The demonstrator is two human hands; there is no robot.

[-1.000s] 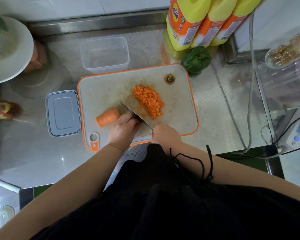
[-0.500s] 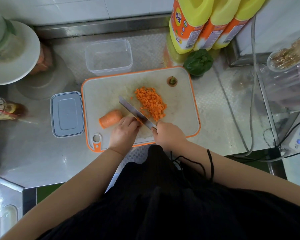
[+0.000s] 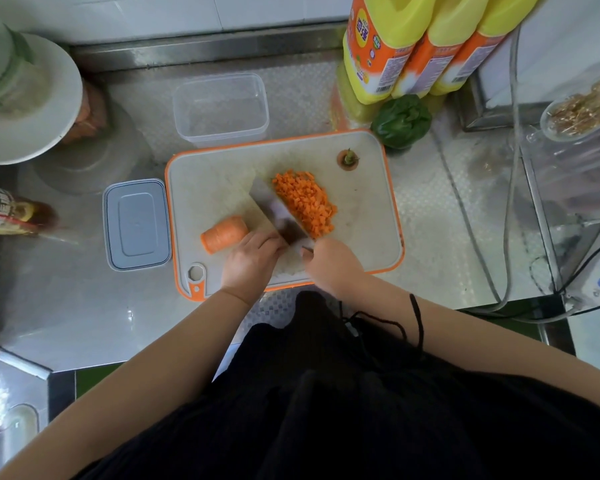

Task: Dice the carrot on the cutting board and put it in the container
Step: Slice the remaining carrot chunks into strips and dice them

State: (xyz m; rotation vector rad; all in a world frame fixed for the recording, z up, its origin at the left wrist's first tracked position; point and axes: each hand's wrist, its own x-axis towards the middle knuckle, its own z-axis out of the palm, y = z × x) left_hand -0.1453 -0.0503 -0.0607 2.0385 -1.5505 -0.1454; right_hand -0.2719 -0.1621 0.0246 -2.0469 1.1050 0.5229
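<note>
The board [image 3: 222, 174], pale with an orange rim, lies on the steel desk [image 3: 84, 323] and serves as landmark. Near its middle sits a heap of dice [image 3: 307, 202]: small, bright orange carrot cubes, fairly even, packed in a long mound. A knife [image 3: 276, 211] lies tilted against the heap's left flank, its broad blade touching the cubes. Left of the knife lies an uncut carrot stub [image 3: 224, 233], a short thick cylinder on its side with a flat cut end. At the board's far right corner stands the trimmed carrot top [image 3: 348, 159] with a green stem.

The right hand [image 3: 333, 268] is curled round the knife's handle at the board's near edge. The left hand [image 3: 252, 259] rests beside the blade with fingers bent; whether it pins anything I cannot tell.

Just beyond the board's far edge stands the clear container [image 3: 220, 109]. Its grey lid [image 3: 136, 225] lies flat, touching the board's left edge. A green pepper [image 3: 400, 121] sits past the far right corner.
</note>
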